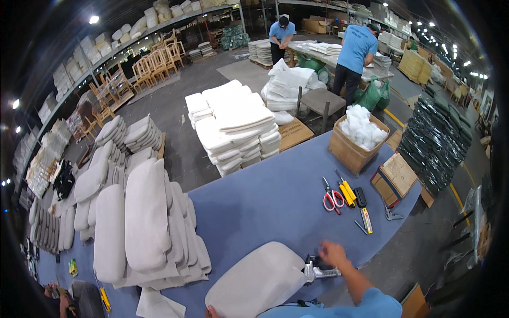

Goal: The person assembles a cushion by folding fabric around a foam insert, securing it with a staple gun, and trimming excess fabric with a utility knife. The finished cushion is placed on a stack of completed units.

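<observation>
While our left hand [211,312] shows only its fingers at the near left rim of the grey pad [257,278], too little for us to tell how firmly it holds, our right hand [333,254] is partly open over the silver gun [319,272], fingers loosely bent and not wrapped round it; we cannot tell whether they touch it. The pad lies flat on the near side of the blue bench [244,209], with the gun's nose at its right end. To do this well, we would judge it best to press the pad down with a spread left palm, take the gun by its handle in a full grip, and set its nose square to the cloth with our left fingers well clear. Counting, we have one pad between our hands and one gun beside it. Further up the bench we see one pair of red-handled scissors [334,200], one black-and-yellow cutter [364,210], one thin metal rod [360,227] and two cartons: one full of white stuffing [363,127], the other a smaller box [395,179]. To our left, two large pads front the grey pile [151,217]; those behind overlap too much for us to count.
</observation>
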The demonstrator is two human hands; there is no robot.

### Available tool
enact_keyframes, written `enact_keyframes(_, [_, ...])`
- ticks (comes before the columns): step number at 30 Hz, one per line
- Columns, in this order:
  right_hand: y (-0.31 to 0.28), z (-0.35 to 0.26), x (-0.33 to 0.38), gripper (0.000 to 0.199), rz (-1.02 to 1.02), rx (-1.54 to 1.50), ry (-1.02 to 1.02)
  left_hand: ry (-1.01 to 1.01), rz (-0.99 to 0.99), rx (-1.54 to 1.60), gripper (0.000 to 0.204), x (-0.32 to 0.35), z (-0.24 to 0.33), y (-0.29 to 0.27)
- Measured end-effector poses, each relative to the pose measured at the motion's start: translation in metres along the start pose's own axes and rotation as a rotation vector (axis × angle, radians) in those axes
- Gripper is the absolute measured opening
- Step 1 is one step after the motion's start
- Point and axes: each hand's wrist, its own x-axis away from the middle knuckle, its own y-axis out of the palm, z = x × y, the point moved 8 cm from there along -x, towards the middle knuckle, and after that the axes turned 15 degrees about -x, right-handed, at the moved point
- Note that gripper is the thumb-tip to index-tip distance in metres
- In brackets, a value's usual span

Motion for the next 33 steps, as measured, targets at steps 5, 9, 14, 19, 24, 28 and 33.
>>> enact_keyframes(5, [0.05, -0.009, 0.097, 0.059, 0.004, 0.039, -0.073, 0.039, -0.092, -0.069, 0.056, -0.012, -0.001, 0.003])
enact_keyframes(9, [0.043, -0.046, 0.104, 0.068, -0.027, -0.028, -0.243, 0.188, -0.085, -0.301, 0.06, -0.059, -0.034, -0.023])
enact_keyframes(14, [0.035, -0.023, 0.099, 0.068, -0.083, 0.168, -0.282, 0.144, -0.002, -0.297, 0.063, -0.102, -0.069, -0.013])
enact_keyframes(19, [-0.012, 0.013, 0.028, 0.057, 0.187, 0.16, -0.061, 0.147, -0.025, -0.319, 0.068, -0.088, -0.039, 0.005])
enact_keyframes(24, [-0.015, -0.055, -0.055, 0.04, 0.462, -0.114, -0.227, 0.23, 0.014, -0.175, 0.066, -0.077, -0.023, -0.003])
enact_keyframes(28, [0.097, -0.068, -0.076, 0.051, -0.093, -0.062, 0.059, 0.285, 0.061, -0.087, 0.062, -0.061, -0.029, -0.005])
enact_keyframes(33, [0.106, -0.068, -0.061, 0.064, 0.003, 0.018, -0.007, 0.184, 0.163, -0.394, 0.071, -0.048, -0.008, 0.002])
